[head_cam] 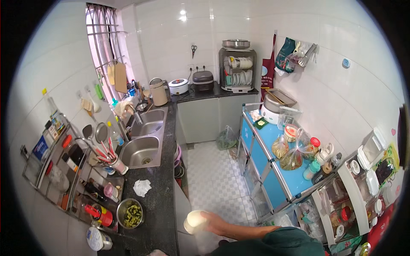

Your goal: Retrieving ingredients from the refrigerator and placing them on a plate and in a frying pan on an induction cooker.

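My right hand [213,223] is clasped around a pale, round bowl or tub [196,221], blurred, held over the floor just beyond the counter's edge. At the bottom edge only a sliver of my left hand [157,253] shows, over the black stone counter [157,217]; its fingers are hidden. On that counter a steel bowl [119,213] holds chopped green pieces [133,216], perhaps cucumber. A crumpled white tissue [142,188] lies behind it. Near the lower left stands a white tub with a printed label [99,239].
Beyond the tissue is a double steel sink [141,152]. A rack [48,160] of bottles and jars lines the left wall. To the right stands a blue-topped cabinet [272,140] with bagged food and jars, beside a white storage shelf [352,188]. A green plastic bag [226,139] rests on the floor.
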Tool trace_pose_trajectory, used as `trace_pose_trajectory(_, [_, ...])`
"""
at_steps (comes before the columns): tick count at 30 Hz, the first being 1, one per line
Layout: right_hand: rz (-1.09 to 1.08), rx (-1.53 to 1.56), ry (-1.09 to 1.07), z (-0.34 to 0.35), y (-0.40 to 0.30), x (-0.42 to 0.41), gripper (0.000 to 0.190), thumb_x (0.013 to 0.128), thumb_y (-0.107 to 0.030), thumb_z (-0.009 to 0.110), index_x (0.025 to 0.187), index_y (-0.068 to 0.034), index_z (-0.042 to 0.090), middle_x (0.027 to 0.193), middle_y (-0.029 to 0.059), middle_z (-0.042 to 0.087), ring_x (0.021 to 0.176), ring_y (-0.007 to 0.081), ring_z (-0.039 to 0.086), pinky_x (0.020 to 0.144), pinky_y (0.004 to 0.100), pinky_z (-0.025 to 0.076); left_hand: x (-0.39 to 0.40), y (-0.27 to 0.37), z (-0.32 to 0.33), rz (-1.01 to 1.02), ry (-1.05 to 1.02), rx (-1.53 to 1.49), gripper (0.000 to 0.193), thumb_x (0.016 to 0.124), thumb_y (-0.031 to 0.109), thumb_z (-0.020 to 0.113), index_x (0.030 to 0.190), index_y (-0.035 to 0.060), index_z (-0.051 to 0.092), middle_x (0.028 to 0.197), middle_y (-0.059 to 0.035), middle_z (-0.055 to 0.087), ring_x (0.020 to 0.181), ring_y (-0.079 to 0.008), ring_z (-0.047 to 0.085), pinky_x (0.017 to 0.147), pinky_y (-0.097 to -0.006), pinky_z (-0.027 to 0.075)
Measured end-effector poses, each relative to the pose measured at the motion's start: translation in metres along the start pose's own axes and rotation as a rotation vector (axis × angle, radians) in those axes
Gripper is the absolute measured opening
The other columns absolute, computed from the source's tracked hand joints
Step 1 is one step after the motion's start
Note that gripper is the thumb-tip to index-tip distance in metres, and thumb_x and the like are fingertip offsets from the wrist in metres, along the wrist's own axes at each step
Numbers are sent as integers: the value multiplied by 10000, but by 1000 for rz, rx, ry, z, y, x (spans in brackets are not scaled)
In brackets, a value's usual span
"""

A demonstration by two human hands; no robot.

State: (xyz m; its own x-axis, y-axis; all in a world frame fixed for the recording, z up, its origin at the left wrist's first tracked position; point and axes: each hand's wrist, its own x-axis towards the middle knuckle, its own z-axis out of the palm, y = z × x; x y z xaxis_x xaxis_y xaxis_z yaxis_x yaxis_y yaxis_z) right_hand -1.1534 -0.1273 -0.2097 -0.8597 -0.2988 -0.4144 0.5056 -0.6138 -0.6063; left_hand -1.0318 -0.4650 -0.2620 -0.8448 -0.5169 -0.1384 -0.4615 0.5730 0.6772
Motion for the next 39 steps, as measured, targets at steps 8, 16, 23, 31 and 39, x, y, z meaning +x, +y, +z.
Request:
trace_pose_trajectory(8, [-69, 91, -92, -11, -62, 54, 484, 977, -406, 564, 1333, -84, 502, 1289, 71, 573, 1159, 206, 578, 970, 403, 486, -22, 93, -19, 321, 353, -351, 640, 933, 325, 666, 1450, 50, 410, 1435, -204, 449, 1270, -359, 477, 1043, -457, 416])
trace_pose_trajectory(16, [-364, -316, -4, -8, -192, 115, 548, 919, -250, 682, 1379, -65, 449, 1189, 99, 601, 1110, 185, 572, 941, 372, 487, 84, 292, 71, 12, -613, -1002, 573, 985, 400, 566, 1415, 54, 410, 1335, -166, 521, 1145, -278, 581, 902, -425, 509])
trace_pose_trajectory(23, [-485, -875, -265, -27, -301, 180, 699, 840, -257, 722, 1441, -94, 406, 1337, 128, 497, 1246, 239, 488, 1029, 377, 417, 143, 452, 182, 183, -882, -1062, 777, 923, 480, 629, 1477, 42, 305, 1405, -172, 468, 1250, -302, 522, 991, -452, 482])
trace_pose_trajectory(31, [-498, -1011, -249, -59, -409, 287, 746, 844, -322, 692, 1467, -71, 367, 1385, 171, 435, 1264, 291, 465, 1055, 391, 393, 258, 515, 269, 183, -913, -955, 737, 914, 411, 650, 1437, -8, 343, 1325, -186, 534, 1147, -308, 600, 902, -447, 556])
trace_pose_trajectory(39, [-548, -1315, -369, -71, -529, 426, 768, 907, -374, 651, 1508, -71, 283, 1427, 164, 388, 1237, 276, 493, 971, 365, 483, 417, 546, 350, 101, -915, -831, 454, 1053, 293, 406, 1334, -51, 504, 1205, -151, 630, 1061, -302, 621, 917, -386, 497])
